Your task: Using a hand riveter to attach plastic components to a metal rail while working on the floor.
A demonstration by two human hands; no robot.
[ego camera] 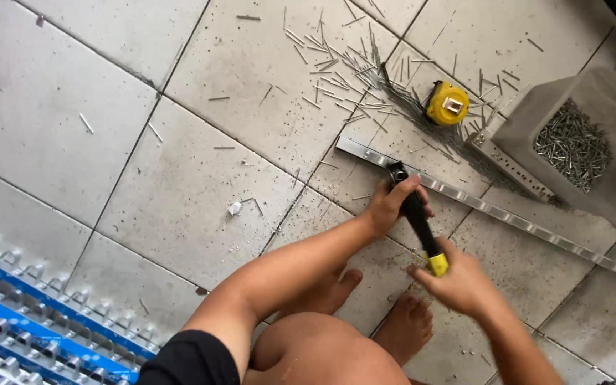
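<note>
My left hand [388,205] grips the upper black shaft of a hammer [415,217], close to its head, which rests on a long flat metal strip [507,216] lying on the tiled floor. My right hand [458,281] holds the yellow lower end of the hammer's handle. I am squatting; my bare feet [408,328] and a knee show below the hands.
A yellow tape measure [448,104] lies beyond the strip among several scattered nails [336,64]. A grey box of nails [573,146] stands at the right. Blue and white plastic parts [30,321] fill the lower left corner.
</note>
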